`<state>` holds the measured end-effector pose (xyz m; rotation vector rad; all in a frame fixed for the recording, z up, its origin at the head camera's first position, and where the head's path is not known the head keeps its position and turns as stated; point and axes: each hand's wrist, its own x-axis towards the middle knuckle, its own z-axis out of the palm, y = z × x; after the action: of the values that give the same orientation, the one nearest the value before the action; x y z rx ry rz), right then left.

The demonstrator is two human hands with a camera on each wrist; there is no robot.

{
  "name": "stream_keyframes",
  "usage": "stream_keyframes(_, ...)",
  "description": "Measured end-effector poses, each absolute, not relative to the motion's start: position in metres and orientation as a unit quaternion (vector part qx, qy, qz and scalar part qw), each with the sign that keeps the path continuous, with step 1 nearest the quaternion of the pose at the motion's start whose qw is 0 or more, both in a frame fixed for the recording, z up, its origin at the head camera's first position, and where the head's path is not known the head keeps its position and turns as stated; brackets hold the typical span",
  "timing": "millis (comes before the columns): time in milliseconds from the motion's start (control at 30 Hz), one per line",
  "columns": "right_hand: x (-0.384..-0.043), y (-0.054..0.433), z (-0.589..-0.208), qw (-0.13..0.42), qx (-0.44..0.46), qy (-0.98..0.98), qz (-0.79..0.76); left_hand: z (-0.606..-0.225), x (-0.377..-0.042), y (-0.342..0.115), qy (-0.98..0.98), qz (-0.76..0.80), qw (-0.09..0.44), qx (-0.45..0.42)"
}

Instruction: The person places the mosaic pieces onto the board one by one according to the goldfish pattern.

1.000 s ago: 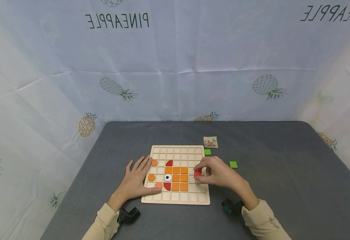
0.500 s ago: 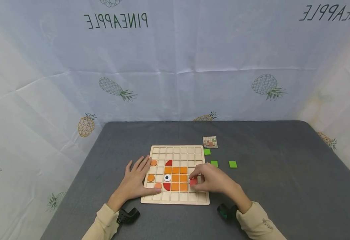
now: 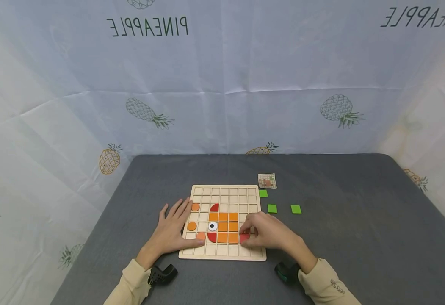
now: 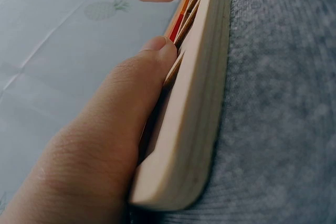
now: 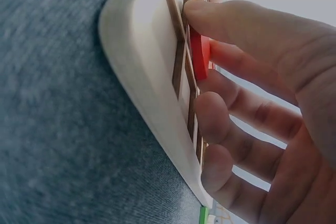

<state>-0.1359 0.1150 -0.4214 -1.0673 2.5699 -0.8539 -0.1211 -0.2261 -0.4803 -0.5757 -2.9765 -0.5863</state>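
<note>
A wooden grid board (image 3: 222,252) lies on the dark table. My right hand (image 3: 266,231) pinches a red tile (image 5: 199,56) between thumb and fingers, low over the board's right part, just right of the orange square tiles (image 3: 223,227). In the head view the fingers partly cover this tile. My left hand (image 3: 172,231) lies spread across the board's left edge, its thumb reaching over the near left corner beside a light orange disc (image 3: 201,236). Two red quarter-round tiles (image 3: 214,207) and a white eye disc (image 3: 212,226) sit in the grid, left of and above the orange squares.
Two more orange discs (image 3: 195,207) sit near the board's left edge. Three green square tiles (image 3: 272,208) lie on the table to the right, below a small pattern card (image 3: 267,181). A cloth printed with pineapples (image 3: 222,84) hangs behind the table (image 3: 340,190).
My right hand has moved left and toward me with the red tile, down beside the lowest orange row. A green tile it covered now shows. My left hand stays in place.
</note>
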Motion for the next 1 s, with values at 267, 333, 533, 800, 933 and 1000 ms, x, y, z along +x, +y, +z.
stream_keyframes(267,-0.1354,0.1152,-0.4206,0.132,-0.363,0.875,-0.293,-0.4802,-0.1207,-0.226,-0.963,-0.192,0.025,-0.185)
stream_keyframes(333,-0.1355,0.1154,-0.4212,0.133,-0.36,0.876,-0.294,-0.4802,-0.1207,-0.2257,-0.964,-0.192,0.024,-0.183)
stream_keyframes(533,-0.1353,0.1158,-0.4221,0.137,-0.355,0.876,-0.297,-0.4796,-0.1206,-0.225,-0.965,-0.19,0.02,-0.181)
stream_keyframes(800,-0.1356,0.1169,-0.4224,0.135,-0.365,0.873,-0.294,-0.4784,-0.1204,-0.2248,-0.965,-0.188,0.018,-0.18)
stream_keyframes(933,-0.1356,0.1164,-0.4236,0.131,-0.366,0.873,-0.293,-0.4781,-0.1204,-0.225,-0.965,-0.189,0.017,-0.179)
stream_keyframes(1000,-0.1354,0.1162,-0.424,0.131,-0.364,0.874,-0.294,-0.478,-0.1204,-0.2251,-0.965,-0.188,0.016,-0.179)
